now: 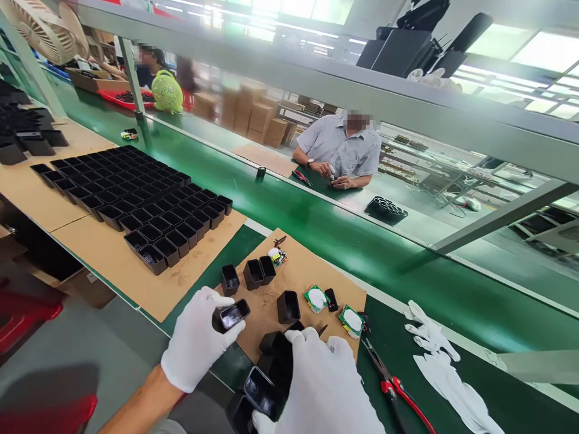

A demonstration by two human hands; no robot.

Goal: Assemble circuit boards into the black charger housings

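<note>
My left hand (199, 340), in a white glove, grips a small black plastic case (234, 314) between thumb and fingers, its opening tilted up. In the same kind of glove, my right hand (323, 386) is closed around several black plastic cases (260, 389) low in the view; its palm side is hidden. Just beyond my hands, a single case (288, 307) and a pair of cases (259, 272) stand on a cardboard sheet (266, 304). Two green circuit boards (316, 299) with white round patches lie to the right, while another board (277, 257) sits farther back.
Rows of open black cases (136, 193) cover cardboard at left. Red-handled pliers (389, 383) and loose white gloves (446, 374) lie at right. A green conveyor belt (298, 211) runs behind; across it, a person (341, 147) handles a small part. A metal beam (316, 69) crosses overhead.
</note>
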